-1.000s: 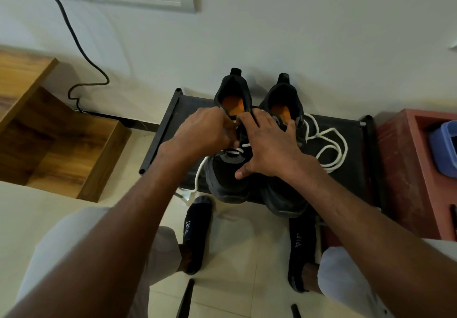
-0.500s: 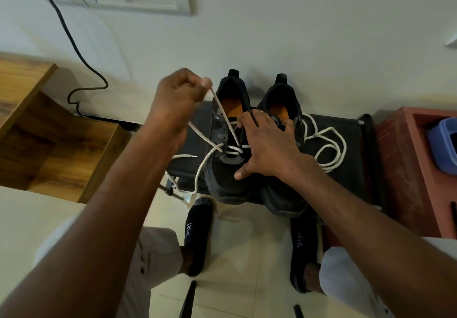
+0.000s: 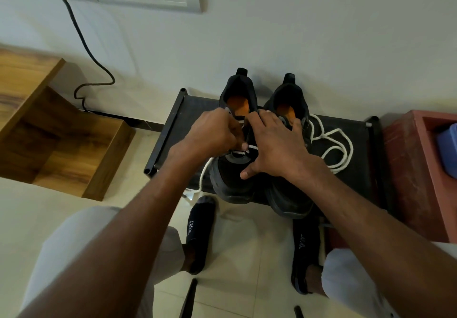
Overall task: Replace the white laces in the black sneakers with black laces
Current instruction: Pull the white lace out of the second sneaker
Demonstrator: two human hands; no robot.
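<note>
Two black sneakers with orange insoles stand side by side on a low black rack [image 3: 173, 124], toes toward me. My left hand [image 3: 212, 132] is down on the left sneaker [image 3: 232, 181], fingers pinched on its white lace [image 3: 248, 147] near the lower eyelets. A loose end of that lace hangs off the shoe's left side. My right hand [image 3: 274, 144] lies flat across both shoes and holds them steady, covering much of the right sneaker [image 3: 289, 201]. A second white lace [image 3: 338, 149] lies coiled on the rack to the right. No black laces are visible.
A red brick-patterned box [image 3: 415, 169] with a blue container [image 3: 447, 149] stands to the right. A wooden step unit [image 3: 61, 144] is at the left. A black cable [image 3: 84, 45] runs down the wall from a socket panel. My socked feet [image 3: 200, 231] rest on the tile floor.
My left hand had pulled the white lace up and left half a second ago; it has come back down onto the left sneaker's eyelets. My right hand has stayed on the shoes.
</note>
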